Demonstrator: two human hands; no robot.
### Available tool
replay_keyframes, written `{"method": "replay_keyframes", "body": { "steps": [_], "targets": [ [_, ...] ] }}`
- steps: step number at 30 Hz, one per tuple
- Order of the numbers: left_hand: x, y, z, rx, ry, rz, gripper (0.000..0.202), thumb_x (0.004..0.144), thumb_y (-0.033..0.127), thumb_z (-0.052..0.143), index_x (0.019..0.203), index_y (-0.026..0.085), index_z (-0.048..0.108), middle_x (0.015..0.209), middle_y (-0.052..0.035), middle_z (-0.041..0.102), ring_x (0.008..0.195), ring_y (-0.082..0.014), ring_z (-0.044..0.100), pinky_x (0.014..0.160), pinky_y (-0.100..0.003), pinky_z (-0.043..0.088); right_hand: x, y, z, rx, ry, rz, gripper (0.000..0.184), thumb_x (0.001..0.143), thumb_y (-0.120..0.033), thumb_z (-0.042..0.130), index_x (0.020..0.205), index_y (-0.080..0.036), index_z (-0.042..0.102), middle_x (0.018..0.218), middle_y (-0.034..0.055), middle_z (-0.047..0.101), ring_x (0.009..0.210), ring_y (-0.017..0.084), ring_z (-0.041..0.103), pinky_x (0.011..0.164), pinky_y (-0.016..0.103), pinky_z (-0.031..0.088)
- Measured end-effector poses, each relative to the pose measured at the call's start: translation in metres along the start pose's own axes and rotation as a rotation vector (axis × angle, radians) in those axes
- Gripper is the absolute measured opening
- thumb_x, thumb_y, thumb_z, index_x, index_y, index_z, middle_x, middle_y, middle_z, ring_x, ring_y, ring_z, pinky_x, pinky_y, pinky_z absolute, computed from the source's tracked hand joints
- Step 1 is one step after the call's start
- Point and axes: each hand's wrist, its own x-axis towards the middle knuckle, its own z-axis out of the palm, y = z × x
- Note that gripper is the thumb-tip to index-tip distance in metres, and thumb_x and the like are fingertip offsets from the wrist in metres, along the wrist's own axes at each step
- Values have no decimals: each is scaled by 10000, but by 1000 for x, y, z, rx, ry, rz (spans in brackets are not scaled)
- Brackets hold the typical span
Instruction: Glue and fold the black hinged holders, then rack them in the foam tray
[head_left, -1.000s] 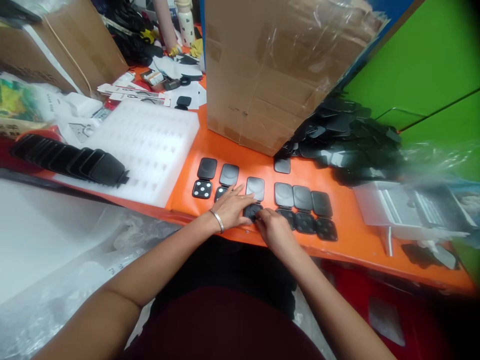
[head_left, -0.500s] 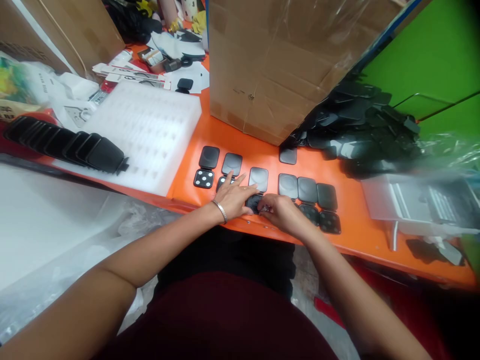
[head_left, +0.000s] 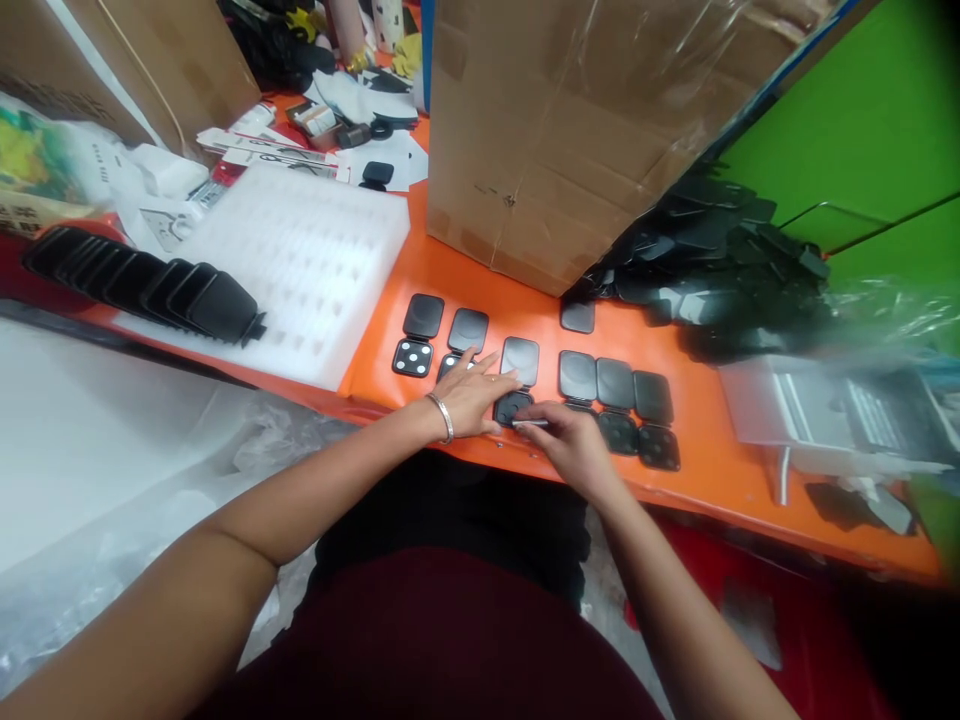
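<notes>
Several black hinged square cases lie open in a row on the orange table. My left hand, wearing a silver bangle, has its fingers spread over one case with white dots and partly covers it. Its thumb and fingertips border the case in the middle, whose lid is folded back. My right hand pinches a short thin silvery piece at that case's lower right edge. To the left, another case shows five white dots. Cases on the right have only dark round marks inside.
White foam block on the left carries a row of overlapping black cases. A large cardboard box stands behind the row. A black heap of cases and a translucent tray are at the right.
My right hand has drawn back slightly to the right from inside the middle case, and the silvery piece now shows in its fingers. My left hand stays spread; the view has shifted slightly.
</notes>
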Motion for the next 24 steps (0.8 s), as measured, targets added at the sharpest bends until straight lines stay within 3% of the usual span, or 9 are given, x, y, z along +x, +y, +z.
{"method": "replay_keyframes", "body": {
  "steps": [2, 5, 10, 15, 20, 24],
  "targets": [
    [0, -1, 0, -9, -2, 4, 718, 702, 431, 744, 1333, 270, 441, 1453, -25, 431, 1416, -312, 201, 1148, -525, 29, 6, 2, 11, -126, 32, -99, 100, 778, -234, 594, 789, -192, 684, 792, 58, 677, 703, 181, 620, 658, 298, 497],
    [1, -1, -1, -21, 7, 15, 729, 697, 445, 744, 1331, 255, 439, 1430, -42, 459, 1409, -313, 223, 1146, -525, 23, 14, -3, 25, -328, 0, -206, 147, 804, -149, 531, 729, -188, 652, 809, 61, 628, 682, 159, 579, 643, 273, 468],
    [1, -1, -2, -29, -3, -8, 898, 694, 444, 742, 1430, 204, 287, 1343, -94, 544, 1411, -301, 220, 1139, -508, 59, 22, -13, 34, -596, -102, -179, 152, 753, -52, 502, 685, -154, 592, 810, 82, 559, 671, 161, 537, 579, 260, 422],
    [-1, 0, -4, 0, -36, 3, 1052, 661, 507, 759, 1472, 185, 171, 1359, -120, 526, 1418, -310, 197, 1132, -502, 47, 20, -14, 26, -380, -65, -85, 199, 683, -46, 552, 832, -177, 560, 759, 16, 585, 621, 133, 547, 599, 236, 428],
    [-2, 1, -5, 21, -42, 7, 981, 679, 532, 740, 1449, 175, 249, 1365, -120, 521, 1419, -303, 195, 1138, -485, 39, 14, -9, 28, -383, 5, -91, 135, 684, -74, 564, 762, -182, 542, 739, 24, 588, 627, 146, 551, 602, 243, 419],
    [-2, 1, -3, 29, -16, -5, 926, 684, 541, 734, 1428, 206, 297, 1346, -84, 547, 1423, -309, 173, 1133, -512, -14, 22, -8, 22, -360, -102, -160, 134, 708, -58, 533, 779, -169, 559, 752, 36, 605, 648, 149, 556, 613, 244, 410]
  ]
}}
